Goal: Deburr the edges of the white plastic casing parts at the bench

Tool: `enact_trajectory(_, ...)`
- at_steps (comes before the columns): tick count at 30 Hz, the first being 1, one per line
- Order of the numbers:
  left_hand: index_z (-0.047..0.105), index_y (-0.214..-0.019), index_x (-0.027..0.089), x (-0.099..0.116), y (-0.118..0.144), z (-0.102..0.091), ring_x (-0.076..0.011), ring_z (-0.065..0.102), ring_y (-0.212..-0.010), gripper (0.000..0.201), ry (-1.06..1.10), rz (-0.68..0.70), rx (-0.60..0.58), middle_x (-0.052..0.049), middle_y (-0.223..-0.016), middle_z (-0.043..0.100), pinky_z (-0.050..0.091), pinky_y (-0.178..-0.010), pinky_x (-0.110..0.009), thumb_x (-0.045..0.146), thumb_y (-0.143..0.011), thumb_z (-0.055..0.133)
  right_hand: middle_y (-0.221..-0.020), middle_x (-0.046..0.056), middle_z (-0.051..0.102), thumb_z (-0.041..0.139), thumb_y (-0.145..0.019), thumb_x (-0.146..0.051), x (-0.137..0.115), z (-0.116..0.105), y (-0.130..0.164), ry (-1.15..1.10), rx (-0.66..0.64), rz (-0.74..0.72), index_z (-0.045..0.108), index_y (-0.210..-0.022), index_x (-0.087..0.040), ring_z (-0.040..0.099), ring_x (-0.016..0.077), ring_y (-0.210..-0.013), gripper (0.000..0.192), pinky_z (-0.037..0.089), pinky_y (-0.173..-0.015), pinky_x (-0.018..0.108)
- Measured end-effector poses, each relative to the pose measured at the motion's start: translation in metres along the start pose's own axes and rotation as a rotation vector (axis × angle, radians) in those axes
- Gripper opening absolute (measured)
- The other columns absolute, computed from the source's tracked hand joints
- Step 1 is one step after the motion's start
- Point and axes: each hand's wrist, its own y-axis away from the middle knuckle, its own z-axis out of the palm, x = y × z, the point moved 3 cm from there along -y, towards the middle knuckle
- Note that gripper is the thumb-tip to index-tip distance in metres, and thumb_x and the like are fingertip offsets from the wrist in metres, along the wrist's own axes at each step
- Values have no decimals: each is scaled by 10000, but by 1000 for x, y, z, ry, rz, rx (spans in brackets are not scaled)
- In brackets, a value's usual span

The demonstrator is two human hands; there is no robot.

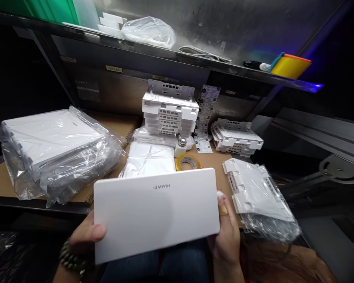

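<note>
A white rectangular plastic cover (156, 216) with upside-down HUAWEI lettering is held up in front of me, its smooth face toward the camera. My left hand (85, 234) grips its left end, thumb on the face and the other fingers hidden behind. At the right end, my right hand (227, 228) is closed around the edge. Something small, white and red shows by the right fingertips, too little of it to name. Just behind the cover lie a roll of yellow tape (181, 160) and a stack of white sheets or bags (150, 157); a small bottle with a metal cap (181, 147) stands beside them.
Bagged white covers (53, 137) lie at left on cardboard (112, 122). Stacked white housings (169, 110) stand at the back, with more housings (238, 137) and a bagged pile (259, 188) at right. A label sheet (206, 118) leans behind. A metal shelf (194, 59) crosses above.
</note>
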Motion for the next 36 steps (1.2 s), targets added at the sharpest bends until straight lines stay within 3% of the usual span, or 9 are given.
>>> enact_trajectory(2, 828, -1060, 281, 15, 2, 10, -238, 772, -944, 359, -355, 10, 165, 3, -999, 827, 605, -774, -219, 221, -710, 884, -834, -14, 707, 678, -905, -588, 2, -6, -10, 26, -35, -167, 603, -1141, -237, 625, 140, -620, 429, 514, -590, 259)
enact_trajectory(4, 854, -877, 253, 30, 3, 28, -224, 761, -904, 268, -766, 83, 322, -14, -910, 830, 578, -782, -172, 242, -626, 947, -823, -19, 684, 685, -907, -564, 1, -11, -21, 95, -26, -332, 591, -1108, -235, 623, 138, -639, 397, 524, -639, 274)
enact_trajectory(6, 856, -792, 263, 37, 4, 51, -240, 761, -849, 228, -983, 173, 314, -32, -862, 827, 583, -771, -190, 363, -614, 959, -919, 19, 711, 699, -907, -529, -2, -13, -29, 186, 22, -447, 597, -1103, -222, 682, 173, -788, 379, 549, -761, 324)
enact_trajectory(10, 863, -877, 305, 34, 5, 78, -275, 773, -920, 209, -1048, 278, 202, -35, -941, 831, 585, -844, -233, 482, -769, 843, -1032, 41, 722, 700, -934, -445, -13, -12, -33, 216, 120, -535, 627, -1119, -209, 707, 185, -887, 309, 547, -895, 382)
enact_trajectory(21, 857, -901, 344, 34, 12, 79, -298, 770, -966, 212, -1089, 306, 236, -14, -970, 830, 591, -871, -275, 515, -780, 825, -1028, 26, 729, 735, -925, -381, -37, 1, -11, 150, 114, -565, 656, -1120, -220, 677, 128, -748, 265, 552, -755, 295)
enact_trajectory(26, 861, -875, 338, 30, 8, 72, -313, 770, -964, 226, -1073, 293, 157, -37, -951, 830, 575, -910, -299, 541, -795, 803, -1136, 36, 745, 621, -975, -518, -36, 17, -19, -91, -67, -232, 494, -1129, -295, 632, 112, -552, 299, 463, -472, 231)
enact_trajectory(30, 850, -720, 297, 17, -4, 61, -335, 763, -922, 355, -914, 559, 99, -97, -787, 811, 389, -1197, -427, 651, -725, 825, -757, -25, 689, 591, -972, -561, -31, 24, -21, -172, -181, -88, 548, -928, -231, 556, 114, -515, 336, 449, -487, 235)
enact_trajectory(33, 847, -983, 272, 10, -11, 50, -339, 472, -1446, 736, -603, 728, 310, -86, -1313, 732, 278, -1247, -313, 851, -531, 793, -599, -26, 555, 525, -987, -578, -28, 23, -16, -163, -131, -165, 553, -701, -198, 553, 133, -578, 476, 471, -572, 257)
enact_trajectory(36, 645, -1370, 375, 0, -24, 39, -236, 238, -1578, 849, -36, 387, 356, 44, -1558, 549, 376, -1188, -286, 884, -690, 655, -539, -31, 504, 457, -1006, -563, -24, 24, -8, -183, -135, -221, 512, -648, -210, 543, 145, -575, 506, 484, -623, 277)
